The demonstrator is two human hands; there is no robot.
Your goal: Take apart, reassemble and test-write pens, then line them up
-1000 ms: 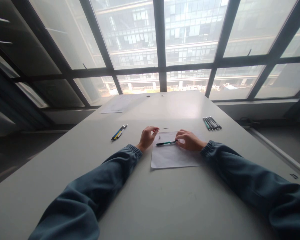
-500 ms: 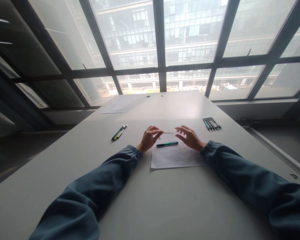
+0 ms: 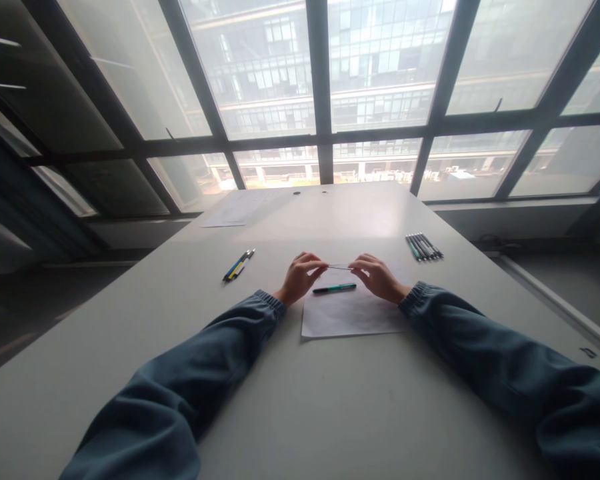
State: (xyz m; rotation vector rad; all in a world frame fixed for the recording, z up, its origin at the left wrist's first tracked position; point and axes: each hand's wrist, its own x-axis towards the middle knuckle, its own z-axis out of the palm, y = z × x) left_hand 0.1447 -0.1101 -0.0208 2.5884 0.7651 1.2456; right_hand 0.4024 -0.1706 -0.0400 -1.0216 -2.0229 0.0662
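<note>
My left hand (image 3: pixel 300 277) and my right hand (image 3: pixel 377 275) hover over the far edge of a white sheet of paper (image 3: pixel 353 313). Between them they pinch a thin dark rod (image 3: pixel 339 268), like a pen refill, one hand at each end. Below the rod a green pen (image 3: pixel 334 289) lies on the paper, untouched. Both sleeves are dark blue.
A blue and yellow pen pair (image 3: pixel 239 265) lies to the left on the grey table (image 3: pixel 300 400). A row of several dark pens (image 3: pixel 423 246) lies at the right. Another sheet of paper (image 3: pixel 235 212) rests at the far left edge, by the windows.
My right hand let go of the green pen, rose and closed on the free end of the thin rod. My left hand shifted slightly right with the rod.
</note>
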